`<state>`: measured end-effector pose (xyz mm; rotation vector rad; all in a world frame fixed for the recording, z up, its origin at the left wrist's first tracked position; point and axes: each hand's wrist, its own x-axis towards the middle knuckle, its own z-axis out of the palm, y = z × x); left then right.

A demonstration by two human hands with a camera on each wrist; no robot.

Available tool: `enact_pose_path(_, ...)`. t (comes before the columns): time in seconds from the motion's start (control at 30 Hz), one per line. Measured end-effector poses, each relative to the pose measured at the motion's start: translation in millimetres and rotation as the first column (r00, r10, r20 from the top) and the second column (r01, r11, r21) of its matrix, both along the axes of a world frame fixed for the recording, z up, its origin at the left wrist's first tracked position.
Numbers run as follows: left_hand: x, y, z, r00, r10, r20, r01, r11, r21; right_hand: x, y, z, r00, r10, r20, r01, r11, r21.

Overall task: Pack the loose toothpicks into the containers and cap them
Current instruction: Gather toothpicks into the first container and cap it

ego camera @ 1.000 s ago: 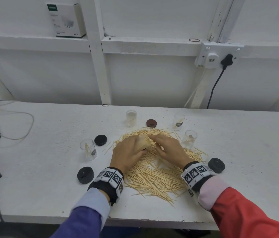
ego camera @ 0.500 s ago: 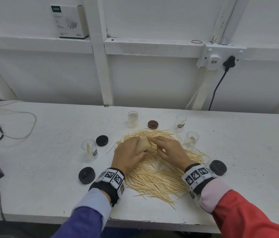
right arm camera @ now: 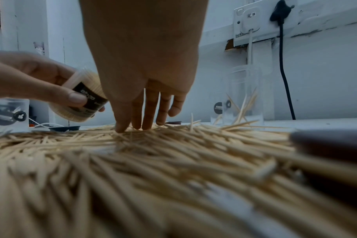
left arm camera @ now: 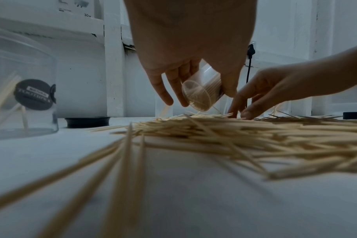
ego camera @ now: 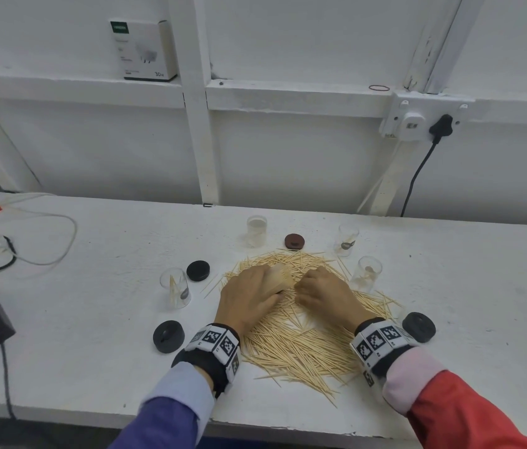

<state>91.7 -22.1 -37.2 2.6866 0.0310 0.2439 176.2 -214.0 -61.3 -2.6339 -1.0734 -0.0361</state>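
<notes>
A wide pile of loose toothpicks [ego camera: 304,345] covers the middle of the white table [ego camera: 93,319]. My left hand [ego camera: 267,288] grips a clear container [ego camera: 280,278] packed with toothpicks and holds it tilted just above the pile's far part; the container [left arm camera: 202,93] has its mouth turned to the right. In the right wrist view the container [right arm camera: 81,103] shows a dark label. My right hand [ego camera: 320,293] is beside it, apart from it, with straight fingers [right arm camera: 149,112] pointing down and their tips touching the pile.
Clear containers holding a few toothpicks stand at the left [ego camera: 174,288], back [ego camera: 256,231] and right [ego camera: 347,239] [ego camera: 367,273]. Black lids [ego camera: 198,270] [ego camera: 169,337] [ego camera: 418,327] and a brown lid [ego camera: 294,241] lie around the pile. Cables [ego camera: 29,241] lie far left.
My right hand has come away from the mouth of the held container and dropped its fingertips onto the pile. The left hand still holds the container in much the same place.
</notes>
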Motion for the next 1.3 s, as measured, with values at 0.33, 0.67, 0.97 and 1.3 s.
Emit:
enact_pose_path(0.33, 0.0, 0.4, -1.1, 1.000, 0.011, -0.019, -0.011, 1.000, 0.002, -3.9, 0.8, 5.5, 0.993, -0.122, 0.006, 0.122, 0.993, -0.002)
enact_pose_path(0.67, 0.7, 1.8, -3.6, 0.998, 0.061, -0.015, -0.061, 0.998, 0.025, -3.3, 1.2, 7.3, 0.990, -0.135, 0.050, 0.137, 0.989, -0.049)
enact_pose_path(0.97, 2.5, 6.4, -10.7, 0.994, 0.110, 0.011, -0.111, 0.992, 0.065, -3.9, 0.3, 14.4, 0.975, -0.206, 0.085, 0.192, 0.970, 0.151)
enact_pose_path(1.3, 4.0, 7.0, -14.0, 0.995, 0.103, 0.014, -0.104, 0.991, 0.086, -6.3, 1.3, 16.7, 0.951, -0.237, 0.198, 0.162, 0.928, 0.335)
